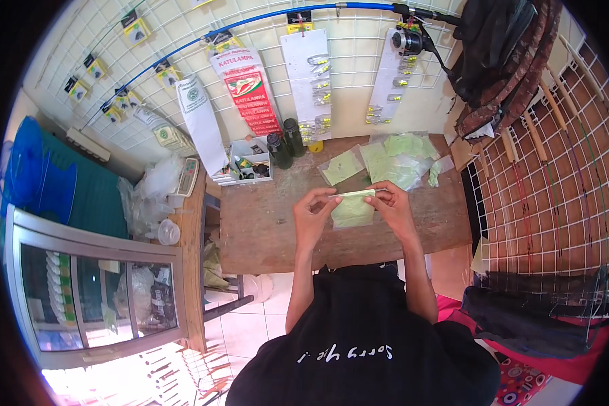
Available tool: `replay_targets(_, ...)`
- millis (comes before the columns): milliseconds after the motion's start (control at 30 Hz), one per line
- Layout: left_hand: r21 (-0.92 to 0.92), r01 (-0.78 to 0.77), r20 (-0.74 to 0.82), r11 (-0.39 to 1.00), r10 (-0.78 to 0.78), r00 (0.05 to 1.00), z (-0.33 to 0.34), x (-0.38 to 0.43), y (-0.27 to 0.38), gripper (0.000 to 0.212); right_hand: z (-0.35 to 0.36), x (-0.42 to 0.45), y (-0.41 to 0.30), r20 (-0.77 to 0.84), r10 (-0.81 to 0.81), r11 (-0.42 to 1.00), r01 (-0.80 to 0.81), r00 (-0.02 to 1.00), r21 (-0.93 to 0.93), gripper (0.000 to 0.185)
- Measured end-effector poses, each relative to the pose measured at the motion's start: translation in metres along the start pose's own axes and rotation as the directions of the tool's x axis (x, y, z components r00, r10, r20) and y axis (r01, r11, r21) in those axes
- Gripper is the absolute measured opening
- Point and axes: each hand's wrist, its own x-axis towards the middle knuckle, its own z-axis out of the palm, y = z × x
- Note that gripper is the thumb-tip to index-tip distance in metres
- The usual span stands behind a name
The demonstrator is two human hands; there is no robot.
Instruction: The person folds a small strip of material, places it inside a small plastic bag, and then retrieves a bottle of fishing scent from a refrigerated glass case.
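Both my hands pinch the top corners of a clear plastic packet with pale green paper in it [353,210], just above the wooden table [274,223]. My left hand [312,215] grips its left corner between thumb and fingers, and my right hand [393,208] grips the right one. Behind them lies a single flat green packet [342,167]. Beside it, a pile of similar clear packets [398,157] overlaps at the back right, with a small crumpled green piece [434,175] at its right edge. What the packets contain besides the green sheet cannot be told.
A white divided box [256,175] with small items and two dark bottles [280,152] stand at the table's back left. A digital scale [188,176] and a plastic cup [168,232] sit on the left counter. A fishing rod [264,16] hangs across the wire grid.
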Motion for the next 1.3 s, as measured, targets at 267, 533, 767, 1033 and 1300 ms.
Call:
replay_targets(267,0.041,0.004,-0.057,0.999,-0.002,0.998,-0.004,-0.033,0.005,0.014,0.002,-0.007,-0.004,0.151,0.027,1.000,-0.025,0.988,-0.011,0.019)
replay_targets(533,0.097,0.004,-0.126,0.995,0.009,0.992,0.002,-0.071,0.026,0.017,0.003,-0.011,-0.012,0.290,-0.012,1.000,0.014,0.957,-0.006,0.015)
replay_targets(767,0.241,-0.052,-0.240,0.969,0.111,0.964,0.024,-0.108,0.022,0.015,0.002,-0.036,-0.015,0.436,-0.015,1.000,0.024,0.900,-0.015,0.018)
replay_targets(1033,0.166,0.000,-0.399,0.986,0.067,0.914,0.043,-0.153,0.027,0.014,-0.008,-0.059,-0.003,0.480,0.082,0.996,-0.049,0.873,-0.081,0.015)
replay_targets(1300,0.147,-0.013,-0.524,0.989,0.089,0.847,0.026,-0.201,-0.007,0.017,0.010,-0.074,-0.010,0.549,0.103,0.992,-0.124,0.830,0.001,0.016)
